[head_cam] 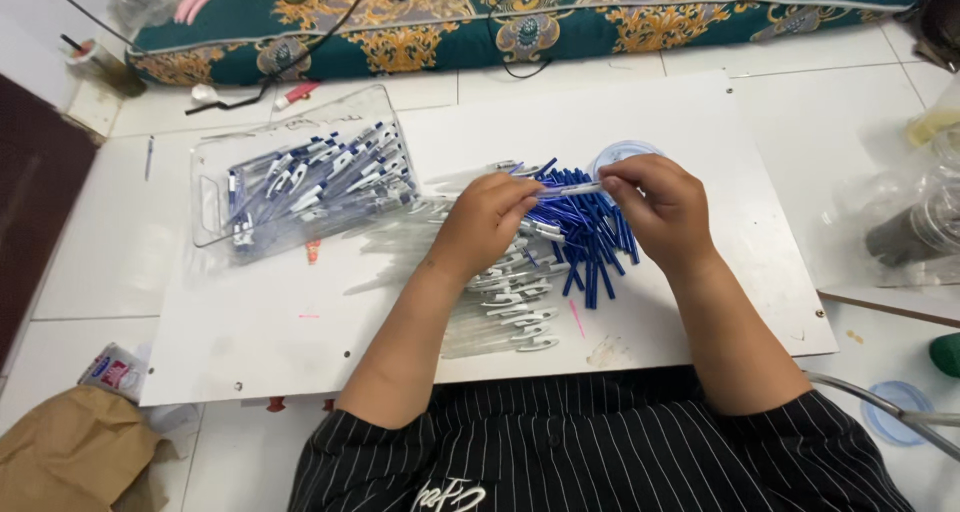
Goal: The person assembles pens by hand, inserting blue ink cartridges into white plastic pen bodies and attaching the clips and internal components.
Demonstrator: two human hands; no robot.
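Both my hands meet over a white board lying on the tiled floor. My left hand and my right hand together hold one thin pen part, each pinching an end. Under them lies a heap of blue pen refills. A row of clear pen barrels with white clips lies beneath my left wrist. A clear plastic bag of assembled blue-and-white pens rests at the board's left.
A teal and gold patterned mattress runs along the top edge. A round clear lid sits behind the refills. Clear containers stand at the right. A brown paper bag lies at the lower left.
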